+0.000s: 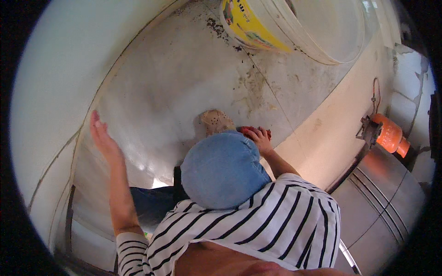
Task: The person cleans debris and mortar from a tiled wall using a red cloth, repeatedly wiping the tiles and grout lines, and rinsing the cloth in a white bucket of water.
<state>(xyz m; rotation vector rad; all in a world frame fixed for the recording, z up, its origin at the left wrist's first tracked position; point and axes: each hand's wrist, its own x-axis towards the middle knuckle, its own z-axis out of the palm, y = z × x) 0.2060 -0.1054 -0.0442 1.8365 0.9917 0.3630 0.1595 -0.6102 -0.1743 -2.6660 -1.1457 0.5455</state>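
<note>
My left hand (104, 140) is raised beside the pale wall (79, 58), palm turned inward, fingers extended and nothing held. Whether its fingertips touch the wall I cannot tell. Down by my bent, denim-covered knee (221, 170), my right hand (261, 140) grips a red cloth or scrubbing pad (249, 130) against the grey tiled floor (165, 76). My fingers hide part of the red thing. A beige perforated shoe (215, 120) shows just beyond the knee, left of that hand.
A large white plastic bucket (328, 31) with a yellow label stands ahead. Dark crumbs (218, 29) and brown smears (253, 84) mark the floor near it. To the right are a beige strip (317, 126), an orange gas cylinder (388, 132) and grey tiles (376, 200).
</note>
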